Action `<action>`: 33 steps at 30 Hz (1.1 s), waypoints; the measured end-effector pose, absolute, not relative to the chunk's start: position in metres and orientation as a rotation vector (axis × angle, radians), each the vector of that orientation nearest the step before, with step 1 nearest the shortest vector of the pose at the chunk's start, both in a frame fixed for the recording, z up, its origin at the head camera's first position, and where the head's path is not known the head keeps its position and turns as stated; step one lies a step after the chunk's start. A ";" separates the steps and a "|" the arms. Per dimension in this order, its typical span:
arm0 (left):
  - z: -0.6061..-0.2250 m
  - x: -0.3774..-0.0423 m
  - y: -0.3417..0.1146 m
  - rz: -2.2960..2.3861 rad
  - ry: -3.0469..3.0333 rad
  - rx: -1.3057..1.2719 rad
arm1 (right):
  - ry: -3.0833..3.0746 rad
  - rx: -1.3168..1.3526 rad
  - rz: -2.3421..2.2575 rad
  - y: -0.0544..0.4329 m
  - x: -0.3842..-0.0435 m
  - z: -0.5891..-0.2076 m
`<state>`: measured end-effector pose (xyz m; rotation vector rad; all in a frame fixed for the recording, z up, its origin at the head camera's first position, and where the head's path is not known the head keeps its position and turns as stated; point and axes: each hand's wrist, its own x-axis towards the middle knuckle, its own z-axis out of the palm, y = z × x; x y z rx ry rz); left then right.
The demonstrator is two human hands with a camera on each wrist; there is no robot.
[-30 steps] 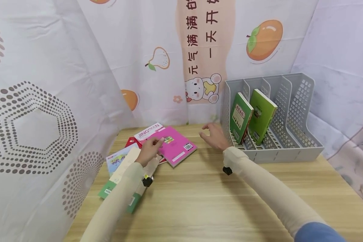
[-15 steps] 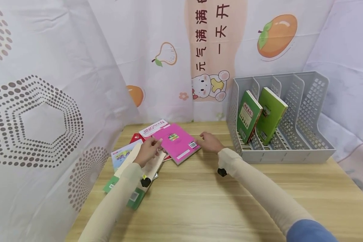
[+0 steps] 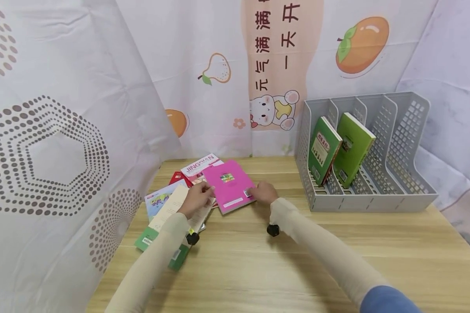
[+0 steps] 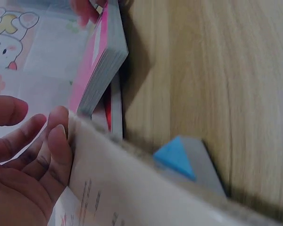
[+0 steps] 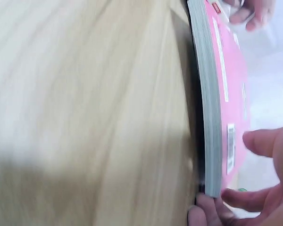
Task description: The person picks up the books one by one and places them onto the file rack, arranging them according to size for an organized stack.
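Note:
A pink paperback book (image 3: 233, 184) lies over a pile of books at the left. My right hand (image 3: 263, 192) grips its near right corner. The thumb is over the cover by the barcode, and other fingers are at the lower edge, as the right wrist view shows. My left hand (image 3: 197, 199) hovers at the pink book's left side, above an opened-out book with cream pages (image 3: 171, 208) and green cover ends. In the left wrist view its fingers (image 4: 60, 141) curl loosely beside the cream page's edge, with the thumb apart from them.
A blue picture book (image 3: 158, 202), a red book (image 3: 177, 177) and a white book titled JINGDIAN (image 3: 201, 164) lie in the pile. At the right stands a grey file rack (image 3: 372, 203) holding a dark green book (image 3: 324, 150) and a lighter green book (image 3: 352, 148).
My right hand has moved left from beside the rack to the pink book and taken hold of its corner. The pink book has turned slightly. My left hand has stayed near the pile.

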<state>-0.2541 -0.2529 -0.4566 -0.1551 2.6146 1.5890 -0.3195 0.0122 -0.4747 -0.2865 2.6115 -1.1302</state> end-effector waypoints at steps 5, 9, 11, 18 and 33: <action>-0.458 -0.253 -0.249 1.543 2.637 -0.074 | 2.440 -0.190 -1.255 0.016 -0.322 -0.480; -0.458 -0.251 -0.248 1.519 2.659 -0.069 | 2.077 -0.127 -1.488 0.024 -0.330 -0.478; -0.457 -0.251 -0.249 1.504 2.667 -0.073 | 1.926 -0.121 -1.564 0.028 -0.333 -0.475; -0.459 -0.252 -0.246 1.546 2.584 -0.118 | 1.749 -0.194 -1.783 0.041 -0.334 -0.464; -0.466 -0.257 -0.222 1.780 2.169 -0.143 | 1.469 -0.444 -2.000 0.052 -0.328 -0.452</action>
